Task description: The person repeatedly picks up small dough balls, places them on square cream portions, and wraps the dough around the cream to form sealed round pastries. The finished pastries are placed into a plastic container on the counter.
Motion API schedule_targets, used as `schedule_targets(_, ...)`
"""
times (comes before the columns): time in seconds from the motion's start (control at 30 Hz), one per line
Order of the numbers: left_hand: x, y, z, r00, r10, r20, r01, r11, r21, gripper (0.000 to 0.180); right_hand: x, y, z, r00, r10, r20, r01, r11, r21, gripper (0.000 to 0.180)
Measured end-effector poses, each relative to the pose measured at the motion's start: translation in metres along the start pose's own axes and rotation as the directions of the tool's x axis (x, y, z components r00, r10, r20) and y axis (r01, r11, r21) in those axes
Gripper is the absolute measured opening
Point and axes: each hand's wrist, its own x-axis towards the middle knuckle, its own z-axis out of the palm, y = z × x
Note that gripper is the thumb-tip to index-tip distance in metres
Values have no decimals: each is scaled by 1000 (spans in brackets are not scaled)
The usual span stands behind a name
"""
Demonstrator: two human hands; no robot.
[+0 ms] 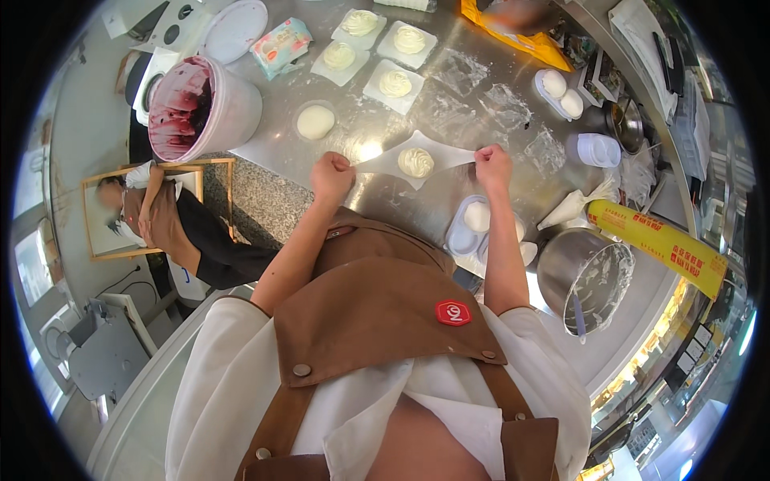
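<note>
Desk (449, 120): silvery grey steel, dusted with white floury smears.
Dough sheet (385, 160): thin and white, with a cream-coloured swirl (416, 162) at its middle.
Other dough squares (395, 82): white, each topped with a pale cream swirl.
Tub (228, 112): white outside, smeared dark purple-red inside.
Apron (377, 313): brown, with a small red badge and metal studs.
Shirt (224, 377): white.
Bowl (581, 276): shiny steel, streaked with white.
Long box (658, 244): yellow with red print.
Packet (281, 46): pale green and pink.

Cream swirl (416, 161) on wrapper (385, 163), tub (204, 108) left.
</note>
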Motion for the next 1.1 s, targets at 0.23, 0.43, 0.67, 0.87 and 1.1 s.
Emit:
schedule_targets(0.23, -40, 77, 13, 942, 253, 222, -265, 964, 24, 15, -51, -44, 8, 986, -41, 164, -46, 869, 492, 6)
schedule_targets(0.43, -49, 99, 33, 872, 327, 365, -336, 941, -41, 17, -89, -68, 24, 981, -152, 121, 66, 845, 531, 5)
schedule_targets(0.67, -47, 95, 50, 848, 319, 422, -302, 947, -108, 17, -110, -89, 29, 967, -250, 38, 214, 890, 403, 5)
schedule_targets(0.87, -41, 85, 51, 853, 210, 478, -92, 962, -259, 11, -115, -96, 28, 939, -342, -35, 339, 903, 265, 7)
schedule_targets(1.1, 1, 85, 49, 828, 504, 246, -548, 820, 164, 12, -114, -89, 36, 925, -350, -145, 378, 874, 305, 7)
